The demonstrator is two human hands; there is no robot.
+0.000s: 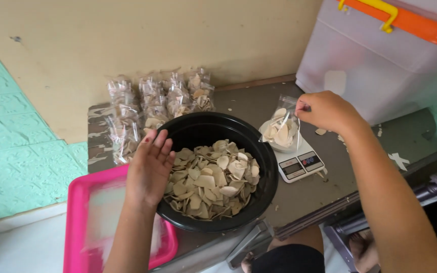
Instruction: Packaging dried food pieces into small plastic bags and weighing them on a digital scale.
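- Nearest you, a pink tray (79, 222) sits at the near left edge of the table, just beside the black bowl (259, 194)
- Your left hand (150, 167) hovers over the bowl's left rim, palm turned toward the chips, fingers loosely together and slightly curled; it pinches nothing that you can see
- The bowl sits in the middle of the grey table (319, 189) and holds a heap of pale flat chips (213, 179) filling its lower half
- Just right of the bowl stands a small white kitchen scale (299, 163), its display facing you
- A small clear bag (281, 129), partly filled with the same chips, rests on the scale's platform
- Your right hand (327, 111) pinches the bag's top right corner between thumb and fingertips, the other fingers curled in
- A few loose chip crumbs lie on the table right of the scale
- Beyond the bowl, a cluster of filled clear packets (158, 103) lies against the beige wall
- At the far right stands a large translucent storage box (375, 65) with an orange lid and yellow latch
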